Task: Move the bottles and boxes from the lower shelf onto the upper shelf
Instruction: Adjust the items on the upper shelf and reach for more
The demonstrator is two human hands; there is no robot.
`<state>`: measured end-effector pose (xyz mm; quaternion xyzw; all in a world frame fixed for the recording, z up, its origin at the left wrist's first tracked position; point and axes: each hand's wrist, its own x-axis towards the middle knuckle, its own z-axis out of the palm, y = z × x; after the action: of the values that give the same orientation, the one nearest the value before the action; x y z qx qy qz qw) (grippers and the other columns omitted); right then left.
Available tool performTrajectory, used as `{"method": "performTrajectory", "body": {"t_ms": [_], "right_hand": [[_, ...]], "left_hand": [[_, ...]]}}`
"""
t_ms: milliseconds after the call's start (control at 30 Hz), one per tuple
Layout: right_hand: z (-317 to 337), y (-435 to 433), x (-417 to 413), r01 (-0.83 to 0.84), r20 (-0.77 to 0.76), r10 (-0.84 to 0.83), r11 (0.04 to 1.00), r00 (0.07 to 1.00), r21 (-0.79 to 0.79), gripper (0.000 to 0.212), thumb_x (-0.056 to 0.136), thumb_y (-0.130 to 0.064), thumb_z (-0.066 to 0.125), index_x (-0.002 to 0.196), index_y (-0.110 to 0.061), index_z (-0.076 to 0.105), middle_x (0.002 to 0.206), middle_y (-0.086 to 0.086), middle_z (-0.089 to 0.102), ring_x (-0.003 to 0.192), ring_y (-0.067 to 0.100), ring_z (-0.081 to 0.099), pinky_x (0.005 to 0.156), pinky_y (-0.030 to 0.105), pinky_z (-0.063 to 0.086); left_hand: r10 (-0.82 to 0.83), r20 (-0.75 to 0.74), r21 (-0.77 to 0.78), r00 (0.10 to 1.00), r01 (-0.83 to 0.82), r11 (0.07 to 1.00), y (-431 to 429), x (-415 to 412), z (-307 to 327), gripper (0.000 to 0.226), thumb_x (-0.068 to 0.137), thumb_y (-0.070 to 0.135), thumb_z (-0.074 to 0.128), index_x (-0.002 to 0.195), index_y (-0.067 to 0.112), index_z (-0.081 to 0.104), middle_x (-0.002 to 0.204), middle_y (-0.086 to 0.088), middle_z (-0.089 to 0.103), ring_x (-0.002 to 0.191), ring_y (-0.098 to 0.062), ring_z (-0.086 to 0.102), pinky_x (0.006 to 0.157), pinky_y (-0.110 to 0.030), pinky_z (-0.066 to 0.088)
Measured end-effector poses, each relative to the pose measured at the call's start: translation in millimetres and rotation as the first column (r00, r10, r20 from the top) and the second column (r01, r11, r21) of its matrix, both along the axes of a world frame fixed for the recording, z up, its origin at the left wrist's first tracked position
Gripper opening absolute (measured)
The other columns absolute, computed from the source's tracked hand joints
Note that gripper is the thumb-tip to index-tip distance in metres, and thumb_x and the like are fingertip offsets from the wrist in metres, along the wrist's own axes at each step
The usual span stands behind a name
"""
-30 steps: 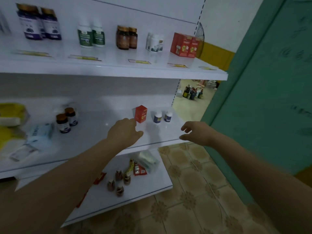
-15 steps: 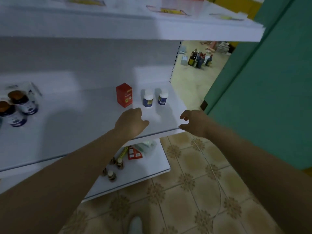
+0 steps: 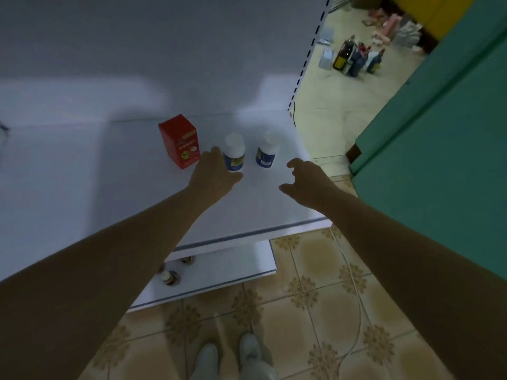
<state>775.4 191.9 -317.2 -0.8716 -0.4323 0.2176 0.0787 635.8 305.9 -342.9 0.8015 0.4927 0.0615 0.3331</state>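
On the white lower shelf stand a red box and two white bottles with blue labels. My left hand reaches over the shelf, its fingers spread open and right at the left bottle; whether they touch it is unclear. The right bottle stands free a little further right. My right hand hovers open in front of that bottle, fingers loosely bent, holding nothing. The upper shelf is out of view.
Below, a bottom shelf carries small brown bottles. A green door or wall stands close on the right. Several dark bottles sit on the floor behind. My feet are on the tiled floor.
The view has tilted down and closer, so the upper shelf left the frame. Both hands have moved forward towards the two white bottles; the left one has reached the left bottle.
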Motion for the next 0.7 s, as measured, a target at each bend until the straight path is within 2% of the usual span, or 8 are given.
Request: {"method": "performTrajectory", "body": {"t_ms": [167, 267, 367, 433, 600, 700], "right_hand": [[-13.9, 45.5, 32.3, -0.032, -0.012, 0.034, 0.99, 0.999, 0.134, 0.076, 0.085, -0.021, 0.067, 0.146, -0.01, 0.024, 0.139, 0.018, 0.041, 0.126, 0.035, 0.044, 0.103, 0.038, 0.039], [-21.9, 68.0, 39.2, -0.038, -0.088, 0.055, 0.983, 0.995, 0.179, 0.078, 0.084, -0.025, 0.068, 0.147, -0.014, 0.023, 0.143, 0.016, 0.039, 0.129, 0.034, 0.042, 0.106, 0.04, 0.036], [-31.7, 78.5, 38.9, -0.056, -0.124, 0.085, 0.973, 0.989, 0.225, 0.061, 0.086, -0.024, 0.065, 0.138, -0.013, 0.036, 0.133, 0.016, 0.05, 0.12, 0.032, 0.05, 0.095, 0.034, 0.043], [-34.9, 78.1, 37.2, -0.036, -0.157, 0.082, 0.96, 0.984, 0.278, 0.052, 0.086, -0.022, 0.065, 0.131, -0.011, 0.043, 0.124, 0.015, 0.056, 0.113, 0.031, 0.054, 0.085, 0.029, 0.043], [-37.2, 63.2, 26.0, -0.087, -0.237, 0.171, 0.94, 0.956, 0.329, 0.048, 0.083, -0.018, 0.067, 0.127, -0.013, 0.048, 0.12, 0.013, 0.058, 0.107, 0.028, 0.056, 0.079, 0.024, 0.04], [-38.4, 51.6, 20.4, -0.081, -0.288, 0.181, 0.942, 0.941, 0.326, 0.051, 0.082, -0.018, 0.069, 0.127, -0.015, 0.045, 0.12, 0.013, 0.058, 0.099, 0.027, 0.057, 0.075, 0.024, 0.04]], "left_hand": [[0.162, 0.16, -0.083, 0.974, -0.15, 0.985, 26.9, 37.9, -16.2, 0.088, 0.075, 0.024, 0.077, 0.143, 0.005, 0.024, 0.14, -0.016, 0.039, 0.126, -0.031, 0.045, 0.098, -0.034, 0.04], [0.201, 0.186, -0.121, 0.962, -0.181, 0.976, 34.4, 48.0, -28.8, 0.076, 0.076, 0.021, 0.075, 0.137, 0.006, 0.033, 0.133, -0.014, 0.048, 0.122, -0.029, 0.048, 0.092, -0.03, 0.04], [0.226, 0.236, -0.119, 0.945, -0.202, 0.972, 30.6, 47.2, -39.8, 0.063, 0.078, 0.02, 0.074, 0.13, 0.007, 0.042, 0.128, -0.012, 0.054, 0.118, -0.028, 0.051, 0.083, -0.025, 0.037], [0.252, 0.304, -0.148, 0.919, -0.215, 0.965, 25.1, 44.2, -44.0, 0.058, 0.076, 0.018, 0.076, 0.125, 0.008, 0.046, 0.125, -0.011, 0.056, 0.114, -0.026, 0.053, 0.083, -0.025, 0.038], [0.246, 0.374, -0.189, 0.894, -0.186, 0.964, 6.6, 33.3, -45.0, 0.055, 0.074, 0.018, 0.077, 0.121, 0.011, 0.049, 0.119, -0.006, 0.058, 0.098, -0.016, 0.05, 0.079, -0.025, 0.038], [0.24, 0.372, -0.2, 0.896, -0.175, 0.964, -5.8, 21.9, -42.4, 0.059, 0.074, 0.019, 0.078, 0.122, 0.013, 0.045, 0.114, -0.005, 0.056, 0.097, -0.018, 0.05, 0.079, -0.027, 0.04]]}}
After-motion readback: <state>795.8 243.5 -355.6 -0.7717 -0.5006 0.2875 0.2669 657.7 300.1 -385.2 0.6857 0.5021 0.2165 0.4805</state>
